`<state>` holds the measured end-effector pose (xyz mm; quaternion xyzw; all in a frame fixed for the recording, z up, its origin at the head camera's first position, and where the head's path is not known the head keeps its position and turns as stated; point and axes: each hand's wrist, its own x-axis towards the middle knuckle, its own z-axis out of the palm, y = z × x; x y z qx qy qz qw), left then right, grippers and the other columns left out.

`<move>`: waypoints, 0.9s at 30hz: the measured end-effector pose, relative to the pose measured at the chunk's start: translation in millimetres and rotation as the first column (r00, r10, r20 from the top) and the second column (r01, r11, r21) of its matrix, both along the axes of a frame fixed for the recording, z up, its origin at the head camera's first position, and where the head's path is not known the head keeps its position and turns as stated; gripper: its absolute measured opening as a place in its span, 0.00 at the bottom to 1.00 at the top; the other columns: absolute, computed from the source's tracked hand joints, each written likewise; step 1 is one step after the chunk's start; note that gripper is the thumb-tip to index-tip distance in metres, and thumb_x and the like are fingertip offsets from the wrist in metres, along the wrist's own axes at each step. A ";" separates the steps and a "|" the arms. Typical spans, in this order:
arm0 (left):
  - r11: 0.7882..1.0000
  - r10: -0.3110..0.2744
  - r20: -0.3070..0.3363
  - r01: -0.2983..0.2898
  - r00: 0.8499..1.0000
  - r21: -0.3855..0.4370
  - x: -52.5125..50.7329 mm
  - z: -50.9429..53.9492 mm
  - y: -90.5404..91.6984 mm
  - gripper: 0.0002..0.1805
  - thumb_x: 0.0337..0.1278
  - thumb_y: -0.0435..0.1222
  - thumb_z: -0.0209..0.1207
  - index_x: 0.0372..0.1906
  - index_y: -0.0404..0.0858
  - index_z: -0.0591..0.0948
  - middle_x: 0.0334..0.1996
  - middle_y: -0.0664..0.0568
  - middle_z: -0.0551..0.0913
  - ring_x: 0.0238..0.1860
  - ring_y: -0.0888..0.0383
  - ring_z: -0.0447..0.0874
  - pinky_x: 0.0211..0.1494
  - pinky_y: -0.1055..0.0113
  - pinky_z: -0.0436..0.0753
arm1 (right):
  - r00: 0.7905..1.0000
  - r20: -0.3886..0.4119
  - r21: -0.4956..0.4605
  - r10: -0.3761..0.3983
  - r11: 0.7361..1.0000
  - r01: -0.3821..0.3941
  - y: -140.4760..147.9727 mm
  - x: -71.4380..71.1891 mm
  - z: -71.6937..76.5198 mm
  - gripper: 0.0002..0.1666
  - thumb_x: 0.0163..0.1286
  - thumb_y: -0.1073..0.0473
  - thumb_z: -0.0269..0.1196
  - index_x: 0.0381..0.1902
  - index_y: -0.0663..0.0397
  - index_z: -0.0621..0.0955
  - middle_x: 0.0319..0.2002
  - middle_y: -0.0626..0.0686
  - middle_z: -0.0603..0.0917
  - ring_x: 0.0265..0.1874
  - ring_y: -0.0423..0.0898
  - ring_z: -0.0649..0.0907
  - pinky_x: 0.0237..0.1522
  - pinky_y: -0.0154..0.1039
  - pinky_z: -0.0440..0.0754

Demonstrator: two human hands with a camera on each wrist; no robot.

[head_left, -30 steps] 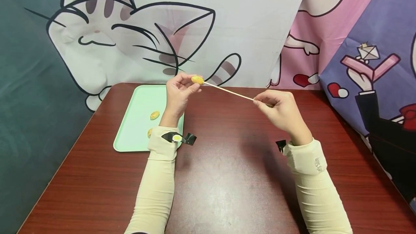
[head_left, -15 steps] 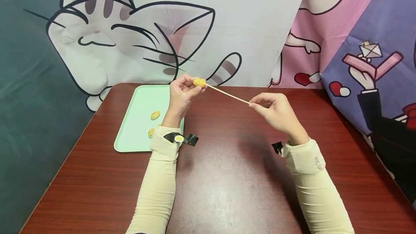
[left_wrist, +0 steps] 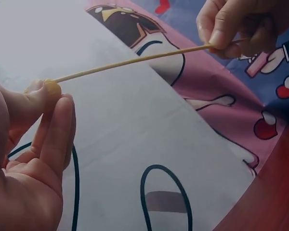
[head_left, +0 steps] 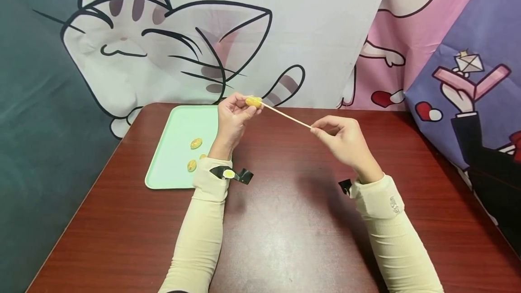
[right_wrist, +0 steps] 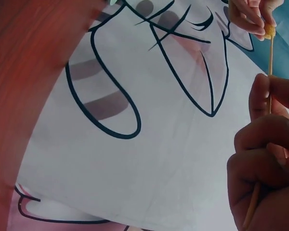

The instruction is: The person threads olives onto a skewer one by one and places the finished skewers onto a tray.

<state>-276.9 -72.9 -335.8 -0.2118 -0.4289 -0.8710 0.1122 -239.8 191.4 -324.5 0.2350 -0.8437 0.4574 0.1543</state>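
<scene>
From here I see the left hand pinching a yellow piece, a stick running right to the right hand.

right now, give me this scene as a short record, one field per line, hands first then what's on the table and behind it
left hand: pinches a yellow oval piece
right hand: grips a thin stick
contact: stick's far end meets the piece; depth inside not visible
tray: light green, at the table's left
on tray: three similar pieces visible, one partly hidden by the left sleeve
table: reddish-brown
backdrop: cartoon cat print
</scene>
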 end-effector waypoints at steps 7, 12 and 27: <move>0.990 0.106 0.024 -0.108 0.994 0.091 2.7 8.0 4.4 0.21 0.57 0.10 0.49 0.31 0.37 0.80 0.33 0.47 0.86 0.34 0.58 0.87 0.40 0.71 0.87 | 1.000 -0.025 -0.040 0.014 0.999 -0.015 -7.3 4.6 3.7 0.03 0.66 0.64 0.68 0.37 0.57 0.87 0.30 0.53 0.87 0.20 0.39 0.80 0.22 0.28 0.75; 0.982 0.155 0.073 -0.161 0.985 0.094 2.1 7.9 8.3 0.19 0.58 0.11 0.51 0.30 0.37 0.80 0.33 0.47 0.85 0.34 0.58 0.86 0.40 0.71 0.87 | 0.999 -0.044 -0.040 -0.015 0.999 0.013 -9.8 8.5 5.8 0.03 0.65 0.64 0.69 0.36 0.56 0.88 0.29 0.54 0.87 0.17 0.36 0.79 0.19 0.27 0.73; 0.990 0.138 0.156 -0.134 0.978 -0.038 17.1 12.8 6.7 0.16 0.58 0.13 0.53 0.29 0.37 0.76 0.32 0.47 0.82 0.32 0.58 0.84 0.40 0.71 0.87 | 0.992 -0.115 0.039 -0.048 0.998 0.053 -2.8 23.6 17.3 0.02 0.65 0.62 0.69 0.35 0.54 0.88 0.26 0.48 0.85 0.14 0.40 0.74 0.15 0.29 0.67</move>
